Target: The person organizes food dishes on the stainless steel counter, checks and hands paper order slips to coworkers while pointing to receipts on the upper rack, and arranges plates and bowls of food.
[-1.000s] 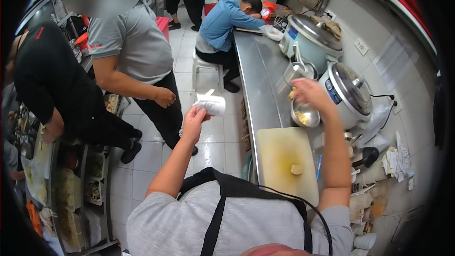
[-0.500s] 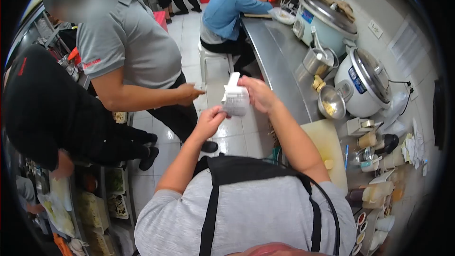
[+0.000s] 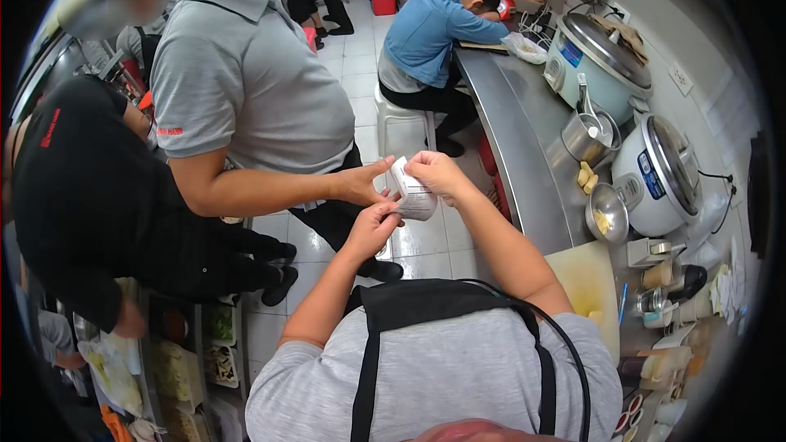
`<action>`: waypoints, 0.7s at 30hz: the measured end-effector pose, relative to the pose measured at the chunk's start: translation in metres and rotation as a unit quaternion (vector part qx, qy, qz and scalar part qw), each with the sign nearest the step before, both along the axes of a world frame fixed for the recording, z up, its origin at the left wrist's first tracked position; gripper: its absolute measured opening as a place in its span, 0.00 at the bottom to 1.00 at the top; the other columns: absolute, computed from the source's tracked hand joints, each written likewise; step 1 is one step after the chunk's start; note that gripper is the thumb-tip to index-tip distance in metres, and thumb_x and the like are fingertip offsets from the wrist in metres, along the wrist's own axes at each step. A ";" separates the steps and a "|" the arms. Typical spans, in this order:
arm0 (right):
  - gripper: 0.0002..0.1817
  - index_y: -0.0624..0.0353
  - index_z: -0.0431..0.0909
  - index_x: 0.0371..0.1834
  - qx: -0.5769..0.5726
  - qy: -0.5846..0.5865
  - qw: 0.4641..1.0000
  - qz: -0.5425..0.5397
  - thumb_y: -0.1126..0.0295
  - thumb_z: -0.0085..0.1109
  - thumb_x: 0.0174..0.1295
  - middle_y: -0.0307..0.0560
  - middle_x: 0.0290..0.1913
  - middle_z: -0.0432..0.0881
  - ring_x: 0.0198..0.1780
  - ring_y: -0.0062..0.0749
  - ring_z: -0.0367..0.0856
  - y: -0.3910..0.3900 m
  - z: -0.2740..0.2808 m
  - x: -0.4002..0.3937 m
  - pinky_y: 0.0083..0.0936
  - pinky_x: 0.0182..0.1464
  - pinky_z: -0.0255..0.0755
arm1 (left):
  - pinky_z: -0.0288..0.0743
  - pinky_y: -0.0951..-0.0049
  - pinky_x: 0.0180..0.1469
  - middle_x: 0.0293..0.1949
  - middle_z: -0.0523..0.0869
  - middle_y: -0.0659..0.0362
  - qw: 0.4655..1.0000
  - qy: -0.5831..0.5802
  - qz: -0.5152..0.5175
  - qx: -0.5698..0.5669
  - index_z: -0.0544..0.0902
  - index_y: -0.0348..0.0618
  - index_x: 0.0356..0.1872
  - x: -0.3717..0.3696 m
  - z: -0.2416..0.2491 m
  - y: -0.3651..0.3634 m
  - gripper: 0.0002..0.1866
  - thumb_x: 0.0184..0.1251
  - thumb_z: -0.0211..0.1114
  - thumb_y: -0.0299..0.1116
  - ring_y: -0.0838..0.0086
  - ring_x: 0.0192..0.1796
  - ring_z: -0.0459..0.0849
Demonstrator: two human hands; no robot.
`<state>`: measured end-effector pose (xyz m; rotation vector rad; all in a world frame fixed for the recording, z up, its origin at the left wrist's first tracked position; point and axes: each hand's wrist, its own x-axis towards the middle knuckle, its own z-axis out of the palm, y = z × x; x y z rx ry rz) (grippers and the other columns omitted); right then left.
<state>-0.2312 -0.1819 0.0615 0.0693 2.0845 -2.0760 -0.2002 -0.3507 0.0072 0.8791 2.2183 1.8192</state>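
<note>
While left hand [image 3: 373, 232] pinches low edge of printed paper slip [image 3: 417, 201], right hand [image 3: 438, 176] fingers pinch top, over white tile floor [image 3: 360, 86]. Co-worker's hand [image 3: 365, 184] close by; can't tell if touching. Steel counter [image 3: 520, 151] nearby holds big rice cooker [image 3: 594, 78], white rice cooker [image 3: 651, 170], metal bowl [image 3: 607, 209], cutting board [image 3: 569, 268].

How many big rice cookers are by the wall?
2. The far cooker is just beyond the pot; the near cooker is beside the bowl. I see no others there.
</note>
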 end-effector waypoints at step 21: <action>0.05 0.57 0.63 0.29 -0.232 0.107 0.955 -0.152 0.73 0.48 0.51 0.42 0.27 0.74 0.24 0.21 0.72 0.067 0.011 0.014 0.20 0.30 0.68 | 0.66 0.85 0.28 0.28 0.79 0.59 0.941 -0.244 0.103 0.209 0.72 0.36 0.35 0.008 0.039 0.049 0.09 0.57 0.47 0.29 0.82 0.24 0.76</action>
